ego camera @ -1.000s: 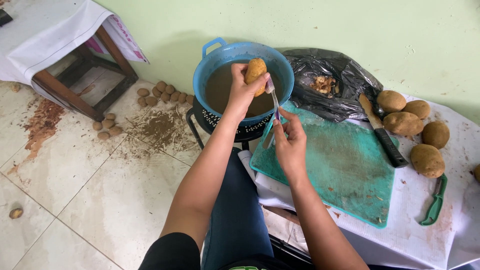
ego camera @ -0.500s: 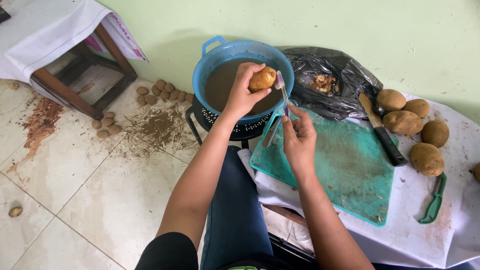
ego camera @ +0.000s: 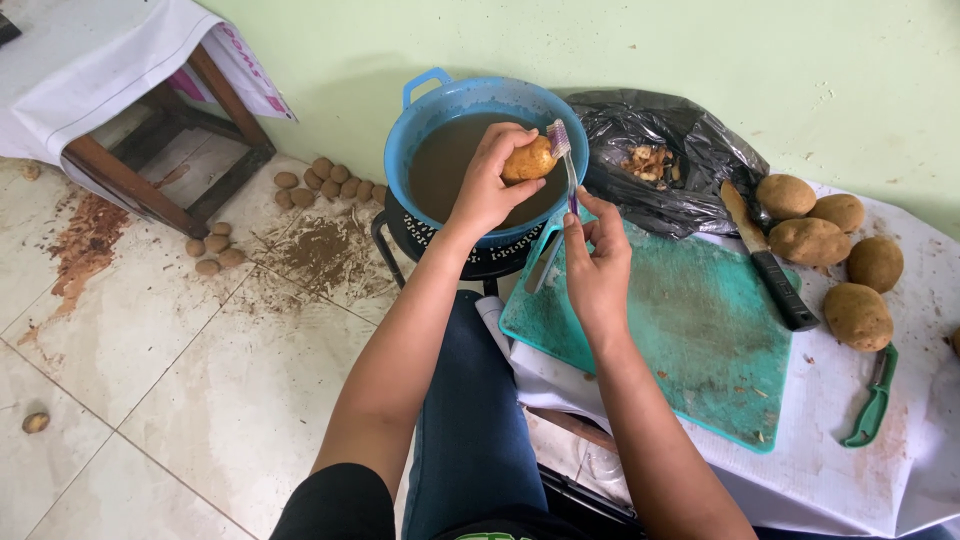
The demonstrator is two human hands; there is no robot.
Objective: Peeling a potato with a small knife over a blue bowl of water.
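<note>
The brush has come up: half a second ago it sat lower beside the potato, and now the small toothbrush with its pale bristled head (ego camera: pixel 559 139) presses against the right side of the wet, yellow-brown potato (ego camera: pixel 527 160). The left hand (ego camera: pixel 489 190) is wrapped round that potato, fingers curled over the top, holding it above the round blue plastic basin of muddy brown water (ego camera: pixel 430 108). The right hand (ego camera: pixel 597 262) pinches the brush handle between thumb and fingers, closed tight on it, just near of the basin's rim. The two hands are close but not touching.

Right of the hands lies the teal plastic cutting board (ego camera: pixel 690 330), flecked with scraps. At its far right edge rests a black-handled knife (ego camera: pixel 768 258). Beyond it, a crumpled black plastic bag holding peelings (ego camera: pixel 680 170). Further right, five unwashed brown potatoes (ego camera: pixel 810 240) sit on the white cloth, with a green peeler (ego camera: pixel 872 400) near them. On the tiled floor to the left, small potatoes (ego camera: pixel 325 178) cluster by scattered dirt.
</note>
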